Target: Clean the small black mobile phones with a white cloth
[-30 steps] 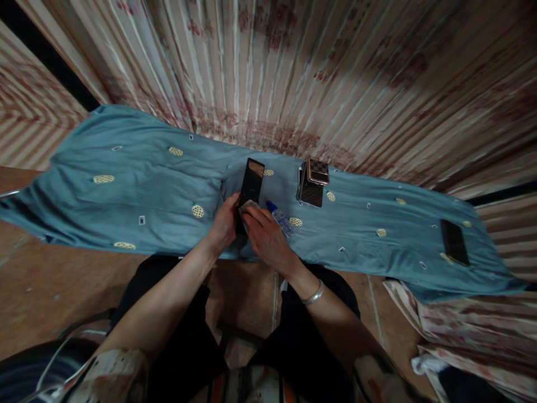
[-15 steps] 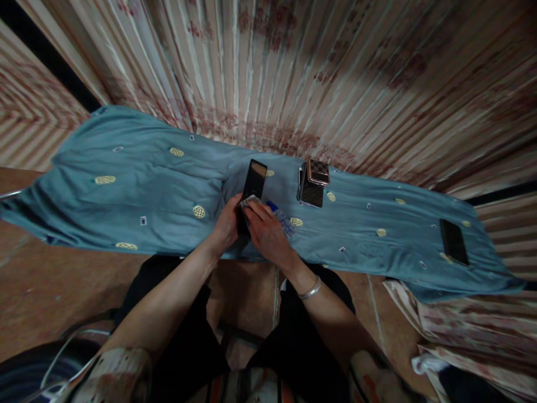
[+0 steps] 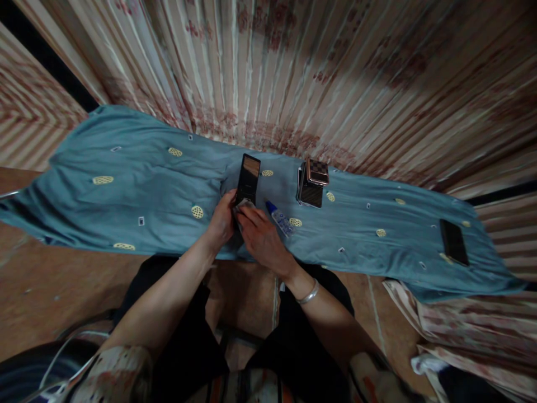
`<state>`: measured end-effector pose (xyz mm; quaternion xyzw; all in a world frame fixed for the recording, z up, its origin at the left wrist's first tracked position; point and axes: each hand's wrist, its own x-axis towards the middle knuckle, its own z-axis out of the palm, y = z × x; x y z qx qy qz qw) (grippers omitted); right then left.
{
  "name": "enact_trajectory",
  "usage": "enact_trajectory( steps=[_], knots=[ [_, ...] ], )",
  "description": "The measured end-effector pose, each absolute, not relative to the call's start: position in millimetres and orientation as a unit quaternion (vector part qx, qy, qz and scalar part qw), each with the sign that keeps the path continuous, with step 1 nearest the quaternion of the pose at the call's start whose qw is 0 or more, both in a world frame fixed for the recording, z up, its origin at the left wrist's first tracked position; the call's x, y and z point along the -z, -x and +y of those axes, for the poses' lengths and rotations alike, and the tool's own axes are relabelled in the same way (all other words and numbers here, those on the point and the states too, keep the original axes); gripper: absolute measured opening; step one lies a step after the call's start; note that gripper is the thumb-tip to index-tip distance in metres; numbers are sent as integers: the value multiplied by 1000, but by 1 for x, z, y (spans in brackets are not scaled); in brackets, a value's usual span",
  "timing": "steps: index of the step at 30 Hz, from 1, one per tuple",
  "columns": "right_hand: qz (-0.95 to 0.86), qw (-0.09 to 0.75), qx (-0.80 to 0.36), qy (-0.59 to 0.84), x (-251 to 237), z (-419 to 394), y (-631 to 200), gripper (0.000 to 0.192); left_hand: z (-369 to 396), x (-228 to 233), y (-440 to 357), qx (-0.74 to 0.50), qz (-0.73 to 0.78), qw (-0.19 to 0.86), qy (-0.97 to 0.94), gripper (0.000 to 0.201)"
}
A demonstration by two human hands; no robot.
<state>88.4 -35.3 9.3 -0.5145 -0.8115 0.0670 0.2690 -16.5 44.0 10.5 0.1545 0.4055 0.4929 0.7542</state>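
A dark flip phone (image 3: 249,178), unfolded, is in my left hand (image 3: 223,218), whose fingers grip its lower left side. My right hand (image 3: 262,235) presses a small pale cloth (image 3: 244,206) onto the phone's lower half. Most of that lower half is hidden under the fingers. Just right of my right hand, a clear bottle with a blue cap (image 3: 280,218) lies on the blue cloth cover (image 3: 168,190).
Right of the bottle stand dark phone-like devices (image 3: 310,193), with a checkered brown case (image 3: 318,171) on top. A black phone (image 3: 453,242) lies at the far right. Pleated curtains (image 3: 260,73) hang behind the covered surface; a white cable (image 3: 62,352) is at lower left.
Both hands and the flip phone have shifted slightly left. The right hand has moved away from the bottle, so more of it shows.
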Motion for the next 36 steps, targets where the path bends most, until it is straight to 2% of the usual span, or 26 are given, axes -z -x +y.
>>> enact_trajectory(
  steps=[7,16,26,36],
  knots=[
    [-819,266,-60,505,-7,-36,-85,32,46,-8,21,-484,412,755,-162,22],
    [-815,285,-45,503,-5,-34,-94,34,49,-10,19,-483,401,762,-158,21],
    [-804,290,-36,518,1,-36,-107,35,53,-11,27,-473,390,776,-151,30],
    [-820,275,-44,501,1,-39,-93,37,45,-10,17,-502,401,753,-143,24]
  ],
)
